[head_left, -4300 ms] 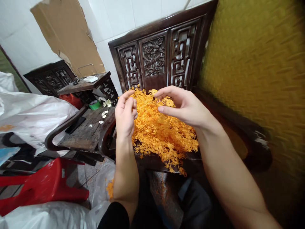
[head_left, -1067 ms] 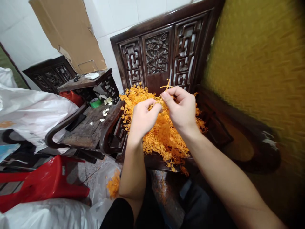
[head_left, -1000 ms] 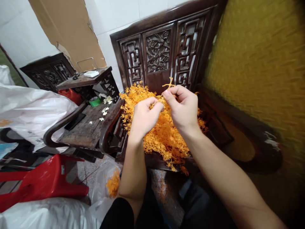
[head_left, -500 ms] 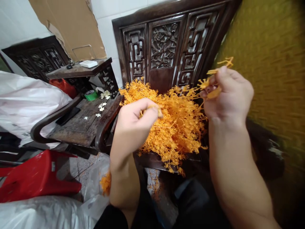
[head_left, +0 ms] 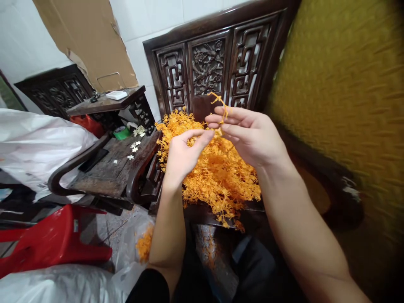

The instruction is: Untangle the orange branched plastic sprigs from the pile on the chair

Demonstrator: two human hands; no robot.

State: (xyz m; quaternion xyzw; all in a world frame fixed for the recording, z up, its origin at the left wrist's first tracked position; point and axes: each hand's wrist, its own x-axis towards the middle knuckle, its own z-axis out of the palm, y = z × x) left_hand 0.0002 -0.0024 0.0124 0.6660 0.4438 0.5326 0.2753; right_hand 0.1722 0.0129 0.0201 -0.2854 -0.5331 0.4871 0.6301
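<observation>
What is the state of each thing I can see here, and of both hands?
Left hand: fingertips pinched on a bit of orange material above the heap.
Right hand: fingers held loosely, an orange sprig sticking up between them.
Orange pile: heaped loose on the dark carved chair, some hanging over the front edge.
Red stool: lying on its side.
Cardboard sheet: torn, leaning on the wall.
</observation>
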